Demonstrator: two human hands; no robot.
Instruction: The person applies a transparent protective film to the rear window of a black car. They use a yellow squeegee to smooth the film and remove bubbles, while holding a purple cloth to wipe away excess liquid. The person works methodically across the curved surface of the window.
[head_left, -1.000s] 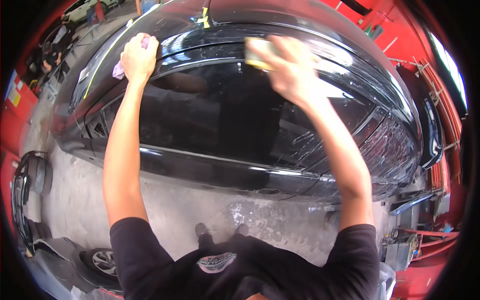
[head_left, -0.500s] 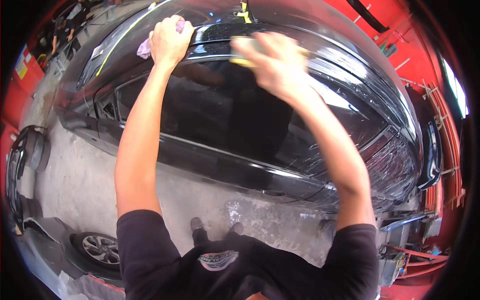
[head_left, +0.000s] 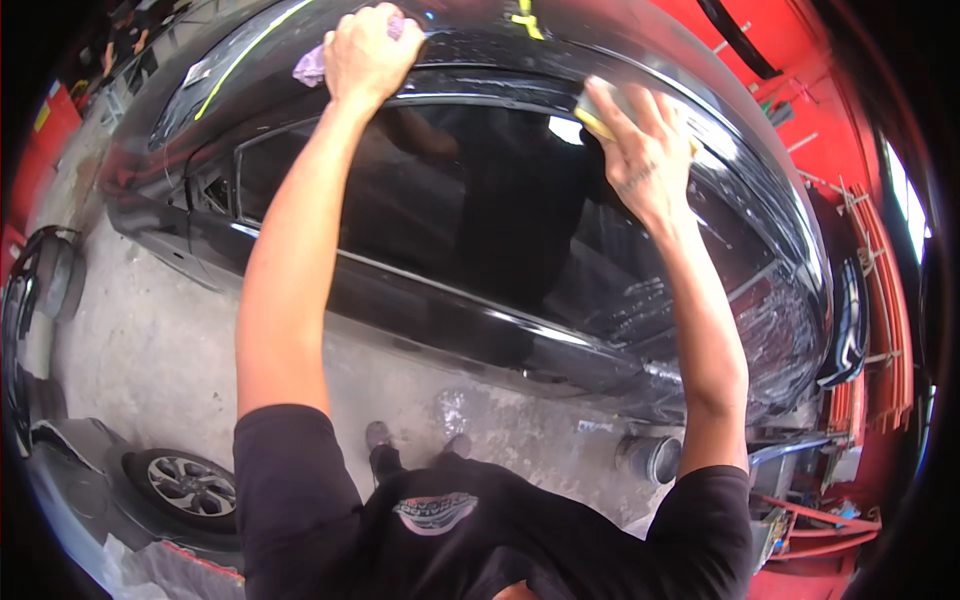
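Note:
A black car (head_left: 440,300) stands side-on in front of me, its dark side window (head_left: 400,200) below my hands. On the roof edge, my left hand (head_left: 370,58) is closed round a crumpled purple cloth (head_left: 311,67), which pokes out beside the fingers. Farther right, my right hand (head_left: 645,150) presses a yellow-edged sponge (head_left: 594,123) to the roof rail above the window; fingers lie over it and hide most of it. Whitish wet streaks (head_left: 770,320) mark the rear of the car.
Yellow tape (head_left: 527,20) sticks to the roof, and a yellow strip (head_left: 240,68) runs along the windscreen. A bucket (head_left: 655,458) stands on the concrete floor (head_left: 150,340) by my right arm. At lower left is a wheel (head_left: 192,487); metal parts (head_left: 810,540) lie at lower right.
My right hand has slid the sponge to the right along the roof rail. The left hand, still gripping the cloth, appears slightly higher and farther right as the view shifted. The bucket shows more fully.

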